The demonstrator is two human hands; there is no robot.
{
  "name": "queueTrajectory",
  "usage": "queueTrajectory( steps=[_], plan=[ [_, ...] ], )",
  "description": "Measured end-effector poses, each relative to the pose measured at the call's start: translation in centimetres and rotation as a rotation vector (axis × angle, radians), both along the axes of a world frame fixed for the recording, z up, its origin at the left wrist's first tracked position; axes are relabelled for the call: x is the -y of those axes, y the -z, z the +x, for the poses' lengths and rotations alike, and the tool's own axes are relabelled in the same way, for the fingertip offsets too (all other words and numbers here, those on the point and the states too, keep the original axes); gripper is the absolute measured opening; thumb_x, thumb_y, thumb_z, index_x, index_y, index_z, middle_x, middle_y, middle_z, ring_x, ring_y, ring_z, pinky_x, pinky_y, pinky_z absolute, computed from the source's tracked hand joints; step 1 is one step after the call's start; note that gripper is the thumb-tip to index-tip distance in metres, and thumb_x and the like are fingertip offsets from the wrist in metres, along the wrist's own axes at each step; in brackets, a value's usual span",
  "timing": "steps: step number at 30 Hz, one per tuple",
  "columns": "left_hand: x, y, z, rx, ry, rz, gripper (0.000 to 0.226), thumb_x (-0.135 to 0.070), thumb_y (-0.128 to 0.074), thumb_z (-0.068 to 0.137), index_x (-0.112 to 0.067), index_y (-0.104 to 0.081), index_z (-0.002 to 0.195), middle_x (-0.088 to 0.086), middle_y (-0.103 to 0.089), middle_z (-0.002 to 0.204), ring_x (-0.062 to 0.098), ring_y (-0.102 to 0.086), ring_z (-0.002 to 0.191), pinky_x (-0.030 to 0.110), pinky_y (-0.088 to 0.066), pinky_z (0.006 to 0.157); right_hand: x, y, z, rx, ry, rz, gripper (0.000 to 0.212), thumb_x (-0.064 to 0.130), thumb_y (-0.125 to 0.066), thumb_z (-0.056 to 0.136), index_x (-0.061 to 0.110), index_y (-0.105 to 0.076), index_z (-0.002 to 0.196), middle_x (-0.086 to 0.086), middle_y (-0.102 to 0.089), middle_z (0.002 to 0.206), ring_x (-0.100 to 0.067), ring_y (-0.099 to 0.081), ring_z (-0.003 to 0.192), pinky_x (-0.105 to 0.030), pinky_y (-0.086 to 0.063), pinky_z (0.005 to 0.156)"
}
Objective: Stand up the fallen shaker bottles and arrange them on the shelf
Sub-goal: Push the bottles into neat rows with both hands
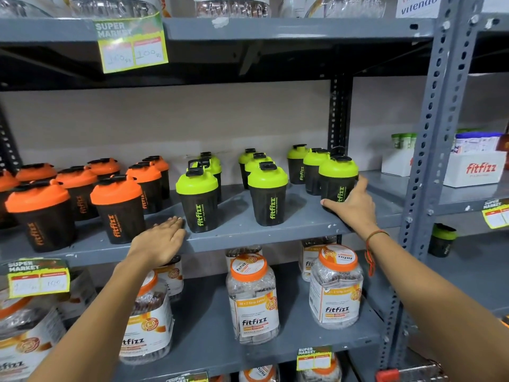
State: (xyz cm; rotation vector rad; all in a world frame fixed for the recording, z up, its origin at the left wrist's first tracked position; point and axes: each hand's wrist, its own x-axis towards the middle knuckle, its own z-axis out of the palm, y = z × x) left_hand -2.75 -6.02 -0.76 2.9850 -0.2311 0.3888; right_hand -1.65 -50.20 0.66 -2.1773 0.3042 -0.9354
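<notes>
Black shaker bottles stand upright on the grey middle shelf: several with orange lids at the left, several with green lids in rows at the middle and right. My right hand wraps the lower part of the front right green-lidded shaker, thumb in front, fingers behind. My left hand lies flat with fingers together, palm down, over the shelf's front edge, just left of another green-lidded shaker and holding nothing. No bottle on this shelf lies on its side.
Clear fitfizz jars with orange lids fill the shelf below. A perforated grey upright borders the right side. Beyond it stand a white fitfizz box and one lone green-lidded shaker lower down. Price tags hang from shelf edges.
</notes>
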Motion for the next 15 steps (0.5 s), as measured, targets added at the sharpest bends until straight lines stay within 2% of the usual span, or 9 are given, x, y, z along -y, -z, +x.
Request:
queueTrajectory(
  steps=[6,8,12,15],
  plan=[
    [-0.1,0.1,0.2,-0.001,0.001,-0.007,0.055,-0.034,-0.018,0.099,-0.014,-0.022,0.15,0.003,-0.018,0.16,0.013,-0.015,0.147,0.032,-0.012,0.119,0.2,-0.1,-0.4,-0.034,0.016,0.0,0.094,0.053,-0.08,0.061,0.022,-0.027,0.132,-0.015,-0.065,0.12,-0.042,-0.063,0.107,-0.046,-0.051,0.084],
    [-0.1,0.2,0.2,0.008,0.003,-0.007,0.055,-0.034,-0.018,0.099,-0.014,-0.023,0.15,0.003,-0.018,0.16,0.013,-0.016,0.147,0.033,-0.013,0.119,0.2,-0.1,-0.5,-0.041,0.004,0.009,0.102,0.054,-0.081,0.06,0.024,-0.022,0.139,-0.017,-0.063,0.125,-0.043,-0.061,0.111,-0.048,-0.051,0.088],
    [0.1,0.1,0.0,0.022,-0.002,-0.013,0.056,-0.035,-0.018,0.099,-0.014,-0.025,0.15,0.004,-0.02,0.159,0.015,-0.019,0.146,0.035,-0.015,0.119,-0.3,0.0,-0.8,-0.011,0.004,0.089,0.131,0.067,-0.082,0.056,0.029,-0.003,0.154,-0.02,-0.04,0.151,-0.042,-0.044,0.134,-0.056,-0.041,0.104],
    [0.5,0.1,-0.6,0.056,-0.02,-0.037,0.055,-0.034,-0.02,0.098,-0.014,-0.028,0.149,0.005,-0.025,0.158,0.017,-0.023,0.145,0.035,-0.02,0.118,-1.6,-0.2,-1.8,0.184,0.045,0.165,0.126,0.07,-0.077,0.06,0.027,-0.007,0.155,-0.017,-0.026,0.158,-0.037,-0.029,0.144,-0.054,-0.028,0.114]
  ],
)
